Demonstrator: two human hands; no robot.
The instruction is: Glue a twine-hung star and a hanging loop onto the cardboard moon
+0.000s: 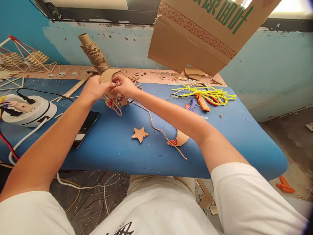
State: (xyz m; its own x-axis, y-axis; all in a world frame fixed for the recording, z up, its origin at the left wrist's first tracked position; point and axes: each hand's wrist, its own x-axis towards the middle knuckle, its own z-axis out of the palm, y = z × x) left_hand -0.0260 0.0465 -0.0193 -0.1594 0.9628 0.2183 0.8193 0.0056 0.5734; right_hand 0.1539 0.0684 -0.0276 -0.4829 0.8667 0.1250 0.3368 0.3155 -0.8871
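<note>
At the back left of the blue table my left hand [96, 88] is closed on a curved cardboard piece [107, 76]. My right hand [125, 86] meets it there, fingertips pinched together near the piece's edge; what lies between them is too small to make out. Tangled brown twine [114, 106] hangs below both hands, with bits of cardboard among it. From there a loose strand of twine runs toward the front right. A cardboard star [140, 134] lies flat on the table nearer to me. Behind my hands stands a tilted spool of twine [94, 55].
A white power strip [36, 109] with cables and a black phone [85, 129] are on the left. Yellow-green cords [207, 93], an orange cutter [202, 102] and a purple tool [192, 105] lie right. A cardboard scrap [182, 138] sits under my right forearm; a large cardboard sheet [195, 42] leans behind.
</note>
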